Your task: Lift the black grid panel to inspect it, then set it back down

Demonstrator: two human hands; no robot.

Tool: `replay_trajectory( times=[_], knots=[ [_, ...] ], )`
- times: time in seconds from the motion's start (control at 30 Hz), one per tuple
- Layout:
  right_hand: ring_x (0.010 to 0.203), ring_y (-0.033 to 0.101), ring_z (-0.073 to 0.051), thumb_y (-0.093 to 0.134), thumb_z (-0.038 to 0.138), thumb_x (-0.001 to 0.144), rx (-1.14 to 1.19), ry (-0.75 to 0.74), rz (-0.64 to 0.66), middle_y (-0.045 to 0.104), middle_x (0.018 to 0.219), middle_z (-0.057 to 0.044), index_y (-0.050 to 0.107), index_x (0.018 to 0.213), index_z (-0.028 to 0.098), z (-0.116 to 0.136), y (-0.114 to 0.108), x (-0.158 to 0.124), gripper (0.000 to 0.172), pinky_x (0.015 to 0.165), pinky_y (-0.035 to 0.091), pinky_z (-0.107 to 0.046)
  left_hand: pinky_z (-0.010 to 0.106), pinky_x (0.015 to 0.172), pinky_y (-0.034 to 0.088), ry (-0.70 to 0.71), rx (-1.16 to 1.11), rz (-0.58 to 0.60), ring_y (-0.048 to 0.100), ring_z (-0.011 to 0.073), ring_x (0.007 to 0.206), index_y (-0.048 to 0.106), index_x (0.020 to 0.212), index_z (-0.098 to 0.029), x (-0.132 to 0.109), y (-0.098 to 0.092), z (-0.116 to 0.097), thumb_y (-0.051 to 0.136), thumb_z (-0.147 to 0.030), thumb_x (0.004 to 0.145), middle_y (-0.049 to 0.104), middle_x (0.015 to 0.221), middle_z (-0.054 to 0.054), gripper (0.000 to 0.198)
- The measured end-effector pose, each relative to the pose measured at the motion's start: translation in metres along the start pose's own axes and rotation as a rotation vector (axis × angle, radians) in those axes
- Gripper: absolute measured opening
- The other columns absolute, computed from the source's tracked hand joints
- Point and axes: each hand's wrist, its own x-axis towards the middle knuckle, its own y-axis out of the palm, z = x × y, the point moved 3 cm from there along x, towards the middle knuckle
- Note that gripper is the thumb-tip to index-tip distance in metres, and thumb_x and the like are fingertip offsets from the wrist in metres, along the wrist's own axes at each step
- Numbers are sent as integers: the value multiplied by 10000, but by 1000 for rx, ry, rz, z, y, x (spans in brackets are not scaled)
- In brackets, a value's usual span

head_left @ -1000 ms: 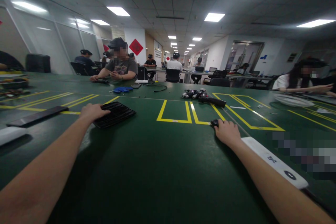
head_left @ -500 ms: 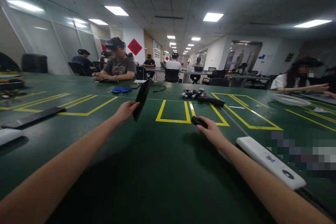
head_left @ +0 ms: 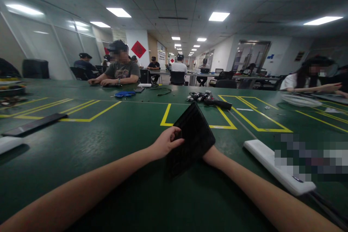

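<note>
White bar (head_left: pixel 263 156) right, black strip (head_left: pixel 34 124) left on green table (head_left: pixel 108 145); person (head_left: pixel 121 70) seated opposite.

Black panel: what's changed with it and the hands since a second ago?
The left hand lifted the black panel off the table and carried it right, to the middle, tilted up. The right hand moved in behind it. White bar and black strip stayed.

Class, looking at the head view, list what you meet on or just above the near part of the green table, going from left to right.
white piece at the left edge → long black strip → left hand → black panel that it grips → white bar
</note>
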Motion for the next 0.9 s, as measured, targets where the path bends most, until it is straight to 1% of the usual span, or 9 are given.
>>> replay_trajectory(
  times=[0.1,0.17,0.27,0.3,0.37,0.5,0.63,0.77,0.9],
  knots=[
    [1113,468,-257,542,276,748,-14,-3,-23,523,1198,-89,497,1164,206,3,5,1,424,939,395,-423,229,566,342,-44,15,40,394,103,620,513,1027,-146,0,1,0,622,-355,685,439,695,-30,415],
    [1091,491,-250,520,270,764,-24,-12,-23,531,1193,-92,486,1175,202,7,6,4,418,928,409,-416,220,571,352,-136,-110,-15,409,102,635,528,1003,-152,3,-4,2,609,-294,707,473,749,-13,339],
    [1065,512,-258,523,262,762,-46,-28,-18,541,1180,-106,489,1172,185,12,5,5,418,917,419,-428,197,554,368,-434,-418,-349,430,85,615,521,901,-131,8,-22,14,484,-88,762,492,800,22,150],
    [1062,514,-263,534,263,755,-53,-34,-16,539,1182,-109,489,1172,181,13,4,5,427,916,419,-436,188,550,375,-526,-502,-456,432,76,597,501,873,-124,8,-28,18,424,-20,763,486,790,28,170],
    [1076,504,-273,555,269,741,-67,-49,-10,530,1195,-111,488,1174,182,14,2,5,447,922,414,-450,178,563,399,-622,-604,-557,456,63,582,461,841,-122,7,-37,23,353,59,747,485,767,33,230],
    [1113,479,-279,562,283,739,-87,-64,-8,515,1214,-109,486,1178,188,14,0,3,455,940,399,-456,174,448,366,-613,-648,-411,460,67,491,456,767,-133,4,-38,20,443,-92,809,507,636,14,60],
    [1121,474,-278,556,287,745,-95,-72,-3,530,1197,-104,501,1162,191,14,1,2,431,945,396,-454,144,340,112,-591,-600,-197,252,22,346,441,677,-144,1,-32,12,508,-360,799,345,467,-72,256],
    [1112,484,-268,533,278,764,-90,-82,-7,539,1185,-106,510,1148,187,14,2,3,395,940,400,-447,139,362,150,-577,-629,13,314,23,403,508,809,-115,-2,-27,-1,500,-264,783,403,552,-52,152],
    [1053,526,-246,513,272,779,-74,-85,-19,558,1157,-110,503,1147,170,16,5,4,382,913,428,-422,150,381,200,-427,-503,14,353,40,446,482,932,-144,-8,-23,-16,467,-210,780,468,629,-36,167]
  ],
)
